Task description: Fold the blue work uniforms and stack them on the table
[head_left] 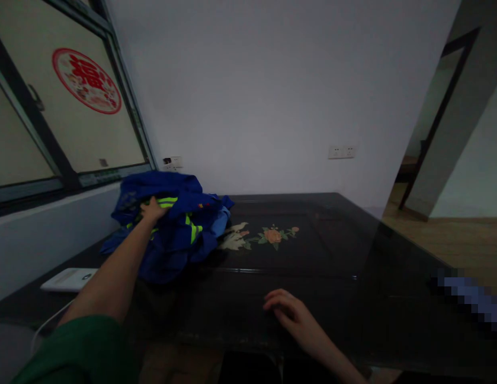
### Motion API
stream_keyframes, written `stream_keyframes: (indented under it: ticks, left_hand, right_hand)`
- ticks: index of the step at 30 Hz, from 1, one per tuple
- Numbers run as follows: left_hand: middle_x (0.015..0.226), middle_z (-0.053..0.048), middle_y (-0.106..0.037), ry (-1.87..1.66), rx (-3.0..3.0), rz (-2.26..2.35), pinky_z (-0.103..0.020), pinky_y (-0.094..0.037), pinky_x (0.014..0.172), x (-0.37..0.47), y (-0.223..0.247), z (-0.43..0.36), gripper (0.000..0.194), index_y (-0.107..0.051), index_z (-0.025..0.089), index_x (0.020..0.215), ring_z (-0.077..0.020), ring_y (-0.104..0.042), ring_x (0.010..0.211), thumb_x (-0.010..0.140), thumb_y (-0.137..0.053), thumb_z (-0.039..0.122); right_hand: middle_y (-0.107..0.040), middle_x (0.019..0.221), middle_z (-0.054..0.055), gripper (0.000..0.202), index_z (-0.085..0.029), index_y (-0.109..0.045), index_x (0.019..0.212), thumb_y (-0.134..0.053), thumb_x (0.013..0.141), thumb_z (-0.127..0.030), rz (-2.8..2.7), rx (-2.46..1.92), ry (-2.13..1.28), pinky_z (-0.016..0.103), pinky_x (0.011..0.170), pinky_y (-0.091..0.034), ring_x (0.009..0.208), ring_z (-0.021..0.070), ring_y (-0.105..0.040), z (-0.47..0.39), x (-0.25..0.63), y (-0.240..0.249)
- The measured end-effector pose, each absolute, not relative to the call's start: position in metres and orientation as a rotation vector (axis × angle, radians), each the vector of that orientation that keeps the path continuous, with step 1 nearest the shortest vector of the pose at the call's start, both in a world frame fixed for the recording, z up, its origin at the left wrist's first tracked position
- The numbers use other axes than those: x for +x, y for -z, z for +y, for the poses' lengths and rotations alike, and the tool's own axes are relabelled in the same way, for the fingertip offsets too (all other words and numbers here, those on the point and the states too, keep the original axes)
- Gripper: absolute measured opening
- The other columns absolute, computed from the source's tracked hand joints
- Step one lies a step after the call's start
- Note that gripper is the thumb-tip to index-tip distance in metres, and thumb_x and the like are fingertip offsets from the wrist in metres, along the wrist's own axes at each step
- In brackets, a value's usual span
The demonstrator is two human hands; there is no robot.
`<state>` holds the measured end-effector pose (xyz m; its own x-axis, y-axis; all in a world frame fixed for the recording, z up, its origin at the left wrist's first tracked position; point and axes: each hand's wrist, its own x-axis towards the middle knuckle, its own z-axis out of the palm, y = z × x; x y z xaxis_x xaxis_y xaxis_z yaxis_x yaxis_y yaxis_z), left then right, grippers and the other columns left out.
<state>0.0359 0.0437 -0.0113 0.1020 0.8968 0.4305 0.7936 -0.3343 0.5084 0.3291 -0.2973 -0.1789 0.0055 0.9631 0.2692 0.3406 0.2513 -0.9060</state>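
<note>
A heap of blue work clothes with yellow-green reflective bands point(164, 261) lies at the far left of the dark table. My left hand point(152, 209) reaches into the upper part of the heap and grips a blue work jacket point(180, 186) by a reflective band; some of its fingers are hidden in the cloth. My right hand point(288, 310) is over the near middle of the table, fingers loosely bent and thumb apart, with nothing in it. It is well away from the clothes.
The glossy dark table point(332, 245) has a painted flower design. A white device point(68, 279) with a cable lies at the left edge. A blurred-out bluish item point(472, 298) is at the right edge. Behind are a wall with sockets point(341, 152) and a window point(72, 117).
</note>
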Motion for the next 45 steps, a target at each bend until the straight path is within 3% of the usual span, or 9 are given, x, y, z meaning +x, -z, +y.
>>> stream_keyframes:
  ticks: [5, 9, 20, 25, 28, 32, 35, 39, 45]
  left_hand:
    - [0.152, -0.023, -0.017, -1.126, 2.144, 1.979, -0.064, -0.020, 0.107, 0.036, 0.080, 0.038, 0.053, -0.039, 0.016, 0.141, -0.0433, -0.013, 0.141, 0.095, -0.034, 0.041]
    - [0.157, -0.013, -0.011, -1.080, 2.353, 1.951, -0.065, -0.027, 0.104, 0.031, 0.114, 0.036, 0.071, -0.026, 0.029, 0.149, -0.0442, -0.007, 0.142, 0.086, -0.044, 0.058]
    - [0.156, -0.016, -0.020, -0.505, 2.225, 2.030, -0.080, -0.019, 0.094, 0.036, 0.138, 0.085, 0.063, -0.046, 0.024, 0.138, -0.0487, -0.005, 0.141, 0.079, -0.054, 0.046]
    - [0.156, -0.014, -0.021, -0.658, 2.235, 2.029, -0.074, -0.020, 0.100, 0.027, 0.137, 0.076, 0.056, -0.048, 0.023, 0.135, -0.0434, -0.006, 0.142, 0.081, -0.056, 0.035]
    - [0.151, -0.018, -0.027, -1.126, 2.068, 2.125, -0.068, -0.018, 0.104, 0.049, 0.122, 0.045, 0.058, -0.042, 0.016, 0.137, -0.0392, -0.015, 0.141, 0.081, -0.054, 0.024]
    - [0.137, -0.014, -0.045, -1.725, 2.048, 1.721, -0.047, -0.025, 0.110, 0.136, 0.107, -0.030, 0.042, -0.047, 0.014, 0.125, -0.0276, -0.035, 0.132, 0.084, -0.044, 0.019]
    - [0.098, -0.009, -0.061, -1.194, 2.244, 1.043, -0.032, -0.043, 0.087, 0.218, 0.125, -0.086, 0.027, -0.057, 0.017, 0.091, -0.0217, -0.055, 0.098, 0.091, -0.033, 0.028]
    - [0.059, 0.000, -0.049, -0.920, 2.281, 0.944, -0.025, -0.037, 0.059, 0.272, 0.174, -0.119, 0.032, -0.047, 0.018, 0.060, -0.0153, -0.048, 0.063, 0.089, -0.036, 0.027]
    - [0.054, 0.003, -0.045, -0.803, 2.358, 0.863, -0.025, -0.029, 0.056, 0.256, 0.197, -0.103, 0.034, -0.044, 0.018, 0.056, -0.0123, -0.040, 0.058, 0.088, -0.041, 0.028]
  right_hand:
    - [-0.066, 0.101, 0.009, 0.022, -0.022, -0.070, 0.088, -0.048, 0.085, -0.025, -1.546, -1.284, -0.774, 0.041, 0.091, -0.046, 0.100, 0.0233, -0.061, -0.314, 0.337, 0.184]
    - [-0.066, 0.098, 0.009, 0.022, -0.022, -0.069, 0.088, -0.048, 0.085, -0.024, -1.580, -1.296, -0.765, 0.040, 0.089, -0.047, 0.097, 0.0228, -0.062, -0.322, 0.336, 0.185]
    - [-0.066, 0.097, 0.007, 0.022, -0.022, -0.067, 0.090, -0.046, 0.088, -0.021, -1.596, -1.300, -0.729, 0.036, 0.087, -0.047, 0.096, 0.0202, -0.062, -0.326, 0.327, 0.189]
    - [-0.067, 0.099, 0.007, 0.022, -0.023, -0.068, 0.091, -0.047, 0.089, -0.026, -1.576, -1.265, -0.727, 0.036, 0.088, -0.047, 0.097, 0.0205, -0.062, -0.337, 0.345, 0.186]
    - [-0.068, 0.096, 0.007, 0.022, -0.022, -0.068, 0.091, -0.048, 0.088, -0.030, -1.509, -1.325, -0.685, 0.036, 0.086, -0.048, 0.095, 0.0212, -0.062, -0.331, 0.368, 0.176]
    - [-0.067, 0.091, 0.006, 0.023, -0.020, -0.064, 0.096, -0.050, 0.086, -0.034, -1.389, -1.342, -0.640, 0.029, 0.073, -0.049, 0.085, 0.0192, -0.062, -0.279, 0.389, 0.151]
    - [-0.062, 0.076, 0.004, 0.023, -0.019, -0.060, 0.083, -0.043, 0.089, -0.032, -1.431, -1.460, -0.496, 0.025, 0.064, -0.043, 0.072, 0.0162, -0.058, -0.223, 0.393, 0.145]
    - [-0.053, 0.061, 0.001, 0.025, -0.019, -0.051, 0.062, -0.044, 0.086, -0.021, -1.527, -1.711, -0.338, 0.023, 0.057, -0.031, 0.060, 0.0135, -0.047, -0.181, 0.390, 0.168]
    - [-0.051, 0.060, -0.002, 0.023, -0.018, -0.050, 0.064, -0.044, 0.086, -0.022, -1.616, -1.693, -0.340, 0.021, 0.058, -0.028, 0.058, 0.0115, -0.043, -0.187, 0.388, 0.198]
